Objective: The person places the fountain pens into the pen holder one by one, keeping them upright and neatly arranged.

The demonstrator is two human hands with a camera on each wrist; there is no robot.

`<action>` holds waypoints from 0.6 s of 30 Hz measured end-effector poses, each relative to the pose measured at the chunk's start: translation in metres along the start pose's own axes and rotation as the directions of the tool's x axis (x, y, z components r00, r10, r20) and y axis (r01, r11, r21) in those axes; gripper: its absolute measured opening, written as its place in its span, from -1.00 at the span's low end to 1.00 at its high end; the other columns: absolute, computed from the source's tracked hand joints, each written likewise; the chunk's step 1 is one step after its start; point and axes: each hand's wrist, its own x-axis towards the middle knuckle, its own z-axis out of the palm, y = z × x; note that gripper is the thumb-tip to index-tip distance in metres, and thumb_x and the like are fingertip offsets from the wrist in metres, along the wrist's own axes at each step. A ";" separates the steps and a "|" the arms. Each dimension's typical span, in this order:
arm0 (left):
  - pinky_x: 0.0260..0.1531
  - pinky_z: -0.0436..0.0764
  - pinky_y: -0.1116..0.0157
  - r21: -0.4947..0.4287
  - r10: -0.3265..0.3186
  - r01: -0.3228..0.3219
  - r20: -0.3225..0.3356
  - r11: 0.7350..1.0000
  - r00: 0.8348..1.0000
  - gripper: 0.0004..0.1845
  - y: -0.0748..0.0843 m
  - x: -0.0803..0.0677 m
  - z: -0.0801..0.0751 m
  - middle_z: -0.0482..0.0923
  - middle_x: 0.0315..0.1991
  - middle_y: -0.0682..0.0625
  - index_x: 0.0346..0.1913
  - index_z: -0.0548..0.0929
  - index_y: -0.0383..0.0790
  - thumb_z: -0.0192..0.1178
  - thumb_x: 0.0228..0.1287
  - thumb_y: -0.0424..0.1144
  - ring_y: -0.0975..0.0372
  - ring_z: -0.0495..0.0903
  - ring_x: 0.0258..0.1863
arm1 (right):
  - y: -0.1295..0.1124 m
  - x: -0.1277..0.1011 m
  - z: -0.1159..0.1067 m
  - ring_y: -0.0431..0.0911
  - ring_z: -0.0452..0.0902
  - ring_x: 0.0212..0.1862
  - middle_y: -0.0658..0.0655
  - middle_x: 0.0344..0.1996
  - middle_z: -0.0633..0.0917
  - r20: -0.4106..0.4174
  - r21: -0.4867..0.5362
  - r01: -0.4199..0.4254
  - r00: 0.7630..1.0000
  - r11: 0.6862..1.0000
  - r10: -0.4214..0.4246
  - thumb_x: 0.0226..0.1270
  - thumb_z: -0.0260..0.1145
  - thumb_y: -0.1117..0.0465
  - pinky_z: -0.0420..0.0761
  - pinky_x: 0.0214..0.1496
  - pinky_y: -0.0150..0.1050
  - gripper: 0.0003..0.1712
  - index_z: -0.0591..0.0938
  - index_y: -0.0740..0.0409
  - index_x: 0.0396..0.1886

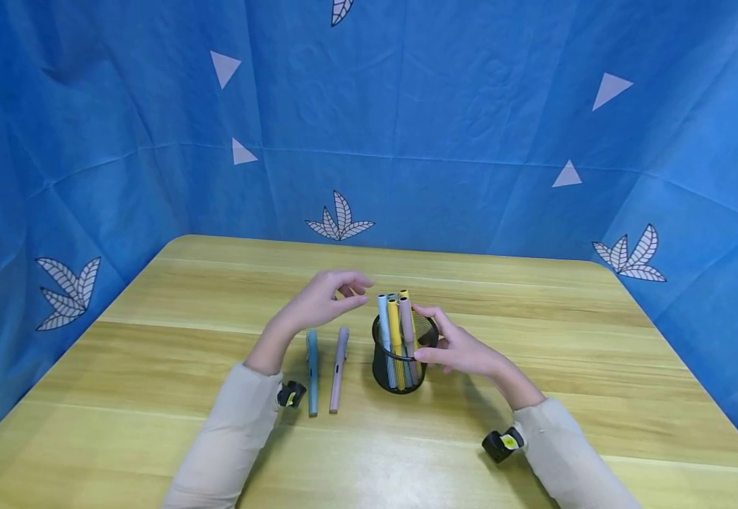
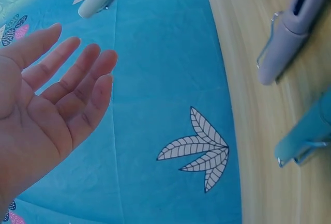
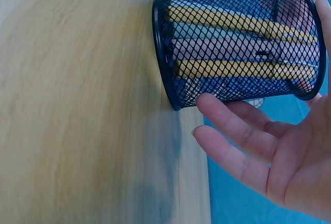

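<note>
A black mesh pen holder (image 1: 379, 364) stands upright on the table with several capped pens in it, among them a yellow pen (image 1: 394, 325), a light blue pen (image 1: 383, 311) and a lilac pen (image 1: 406, 325). My right hand (image 1: 461, 350) grips the holder from the right, thumb at the near rim and index finger behind it. In the right wrist view the lower fingers spread below the mesh wall. Left of the holder, my left hand (image 1: 329, 297) hovers with relaxed fingers and an empty palm, as the left wrist view shows.
Two pens lie side by side on the wooden table (image 1: 153, 367), left of the holder: a teal pen (image 1: 313, 375) and a lilac-coloured one with its clip facing right. A blue patterned curtain (image 1: 445, 106) hangs behind the table and along both sides.
</note>
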 end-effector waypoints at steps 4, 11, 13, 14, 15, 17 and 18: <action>-0.30 0.52 0.35 0.003 -0.009 0.009 0.015 1.000 1.000 -0.71 -0.004 -0.003 0.000 0.56 -0.17 -0.10 0.01 0.54 -0.30 0.10 0.25 -0.28 0.22 0.52 -0.29 | -0.001 0.000 0.001 -0.13 0.31 -0.57 0.38 0.23 0.12 -0.002 -0.004 -0.011 1.000 1.000 0.011 0.21 0.23 0.17 0.49 -0.55 -0.11 -0.21 0.00 0.01 0.32; -0.28 0.52 0.35 0.008 -0.040 0.039 0.038 0.999 0.998 -0.70 -0.012 -0.008 0.001 0.55 -0.15 -0.08 0.01 0.53 -0.31 0.09 0.25 -0.27 0.21 0.52 -0.27 | -0.001 0.000 0.000 -0.16 0.29 -0.59 0.38 0.21 0.16 -0.004 -0.011 -0.002 1.000 1.000 0.002 0.20 0.24 0.14 0.49 -0.55 -0.11 -0.20 0.00 0.03 0.32; -0.28 0.52 0.35 0.012 -0.045 0.044 0.045 0.999 0.998 -0.70 -0.014 -0.009 0.000 0.55 -0.17 -0.08 0.01 0.53 -0.31 0.09 0.25 -0.27 0.21 0.52 -0.27 | -0.001 -0.001 0.000 -0.17 0.29 -0.60 0.37 0.23 0.14 -0.005 -0.014 0.002 1.000 1.000 -0.002 0.20 0.24 0.14 0.49 -0.55 -0.11 -0.20 0.00 0.03 0.32; -0.28 0.52 0.35 0.016 -0.049 0.048 0.047 0.999 0.998 -0.70 -0.015 -0.010 0.000 0.55 -0.18 -0.08 0.01 0.53 -0.31 0.10 0.25 -0.27 0.21 0.52 -0.27 | -0.002 -0.001 0.000 -0.17 0.28 -0.60 0.35 0.24 0.13 -0.004 -0.014 0.004 1.000 1.000 -0.004 0.20 0.24 0.14 0.49 -0.55 -0.11 -0.21 0.00 0.03 0.31; -0.28 0.52 0.35 0.017 -0.048 0.047 0.050 0.999 0.998 -0.70 -0.016 -0.010 0.000 0.56 -0.18 -0.08 0.01 0.53 -0.32 0.10 0.24 -0.27 0.21 0.52 -0.28 | -0.002 -0.001 0.000 -0.17 0.28 -0.60 0.33 0.25 0.12 -0.004 -0.015 0.004 1.000 1.000 -0.004 0.20 0.24 0.14 0.49 -0.56 -0.11 -0.21 0.00 0.03 0.31; -0.29 0.52 0.36 0.022 -0.046 0.045 0.053 0.999 0.998 -0.70 -0.017 -0.012 0.000 0.56 -0.20 -0.08 0.00 0.52 -0.34 0.11 0.24 -0.28 0.21 0.52 -0.28 | -0.002 -0.001 0.000 -0.18 0.29 -0.60 0.30 0.26 0.13 -0.006 -0.018 -0.001 1.000 1.000 0.001 0.20 0.23 0.15 0.49 -0.55 -0.11 -0.21 0.00 0.02 0.31; -0.29 0.52 0.36 0.025 -0.046 0.044 0.055 0.999 0.997 -0.70 -0.018 -0.012 0.000 0.56 -0.21 -0.09 0.00 0.53 -0.35 0.11 0.24 -0.29 0.20 0.53 -0.28 | -0.002 -0.001 0.000 -0.17 0.29 -0.60 0.30 0.26 0.12 -0.005 -0.016 -0.002 1.000 1.000 0.002 0.20 0.23 0.14 0.49 -0.55 -0.11 -0.21 0.00 0.01 0.31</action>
